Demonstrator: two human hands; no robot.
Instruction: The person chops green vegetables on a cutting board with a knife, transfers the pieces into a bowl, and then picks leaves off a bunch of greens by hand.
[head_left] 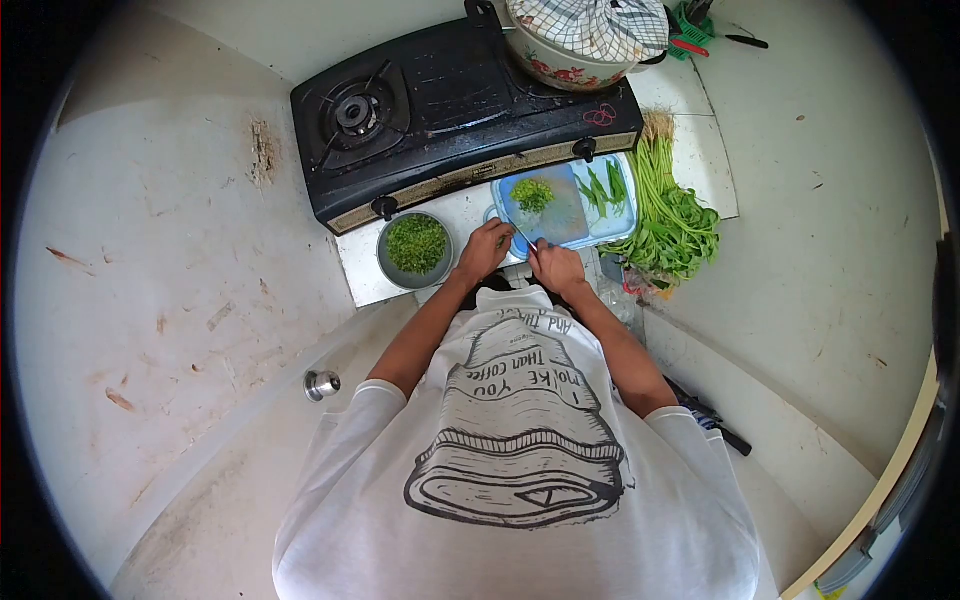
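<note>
My right hand [557,268] is wrapped round the handle of a small knife [523,238], whose blade slants up and left over the near edge of a blue cutting board [565,228]. Close to the blade tip, my left hand [487,247] has its fingers drawn together; what they hold, if anything, is too small to make out. A little heap of chopped greens [533,195] lies on the board. To its right are a few long green leaves [603,190]. Left of my left hand stands a grey bowl [385,262] filled with finely chopped greens [416,243].
Behind the board is a black two-burner stove [450,100] bearing a large pot [570,72] under a checked cloth [590,25]. A big bunch of leafy greens [665,215] lies on the right. A green basket [692,22] stands at the back right.
</note>
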